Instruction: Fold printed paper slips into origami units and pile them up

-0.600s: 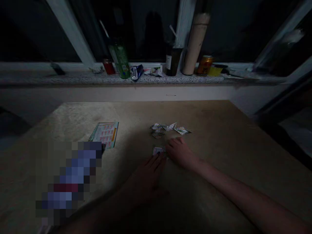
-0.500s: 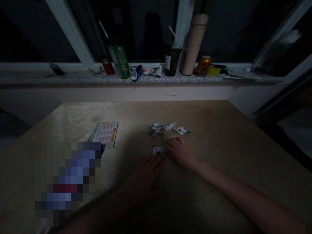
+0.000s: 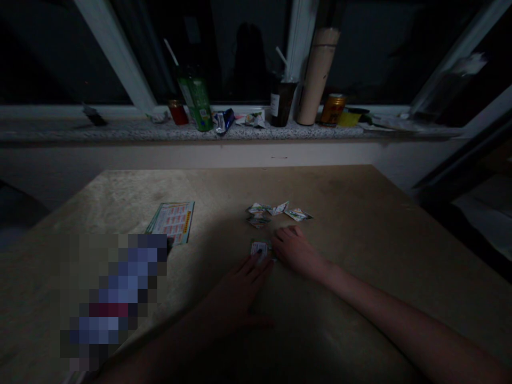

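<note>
A small printed piece of paper (image 3: 259, 248) lies on the brown table in the middle. My left hand (image 3: 236, 288) rests flat with its fingers stretched out, the fingertips on the paper's lower part, and its thumb spread to the right. Against the paper's right edge, my right hand (image 3: 296, 250) has its fingers curled down and pressed together; its fingertips and that edge are partly hidden. Just beyond the hands sit several small folded paper pieces (image 3: 298, 214), some in a row and one nearer on the left (image 3: 258, 220).
On the left of the table (image 3: 360, 197) lies a stack of printed sheets (image 3: 172, 221), a blurred-out blue object (image 3: 128, 282) in front. The windowsill (image 3: 240, 131) behind carries a green bottle (image 3: 196, 101), a dark cup (image 3: 283, 101), a tall beige cylinder (image 3: 318, 77) and a jar (image 3: 333, 109).
My left fingers have slid slightly back toward me and left, so more of the printed paper shows. The right hand stays almost in place at the paper's edge.
</note>
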{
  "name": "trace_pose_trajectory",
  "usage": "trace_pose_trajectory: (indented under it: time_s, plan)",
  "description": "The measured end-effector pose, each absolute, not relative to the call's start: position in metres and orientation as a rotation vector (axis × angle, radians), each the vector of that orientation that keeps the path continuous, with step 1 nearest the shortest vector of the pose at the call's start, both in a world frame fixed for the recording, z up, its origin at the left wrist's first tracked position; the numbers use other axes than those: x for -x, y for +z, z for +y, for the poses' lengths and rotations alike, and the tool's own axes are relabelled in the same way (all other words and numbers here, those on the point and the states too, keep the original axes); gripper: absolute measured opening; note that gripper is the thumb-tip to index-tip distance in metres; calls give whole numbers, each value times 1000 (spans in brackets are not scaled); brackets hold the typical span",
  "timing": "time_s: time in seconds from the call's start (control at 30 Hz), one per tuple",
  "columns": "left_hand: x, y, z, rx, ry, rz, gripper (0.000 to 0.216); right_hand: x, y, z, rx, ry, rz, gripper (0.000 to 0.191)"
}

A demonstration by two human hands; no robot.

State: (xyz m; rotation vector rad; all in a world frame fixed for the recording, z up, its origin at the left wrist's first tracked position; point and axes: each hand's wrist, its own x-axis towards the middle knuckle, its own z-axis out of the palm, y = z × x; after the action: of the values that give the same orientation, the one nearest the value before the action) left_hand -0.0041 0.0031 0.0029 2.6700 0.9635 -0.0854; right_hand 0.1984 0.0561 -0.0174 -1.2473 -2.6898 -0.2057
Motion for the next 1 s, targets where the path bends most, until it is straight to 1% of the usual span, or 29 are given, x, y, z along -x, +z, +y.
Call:
trace_pose_trajectory:
  time_s: [0.13,0.37,0.53,0.7,1.0]
  plan:
    - [2,4,1,-2672,-77,968,101,-205,-16,54,1215,-148,-2569,13]
    - [0,4,-1,-2648,-27,990,105,-224,-10,34,936,-118,-2539,24]
    - [0,2,-1,-2635,-5,976,102,-231,-8,21,984,-24,-2589,27]
    - [-3,8,-2,-2624,-88,1002,102,-231,-8,17,1023,38,-2565,28]
    - [-3,4,-2,-2623,-119,1032,105,-231,-7,18,974,27,-2569,25]
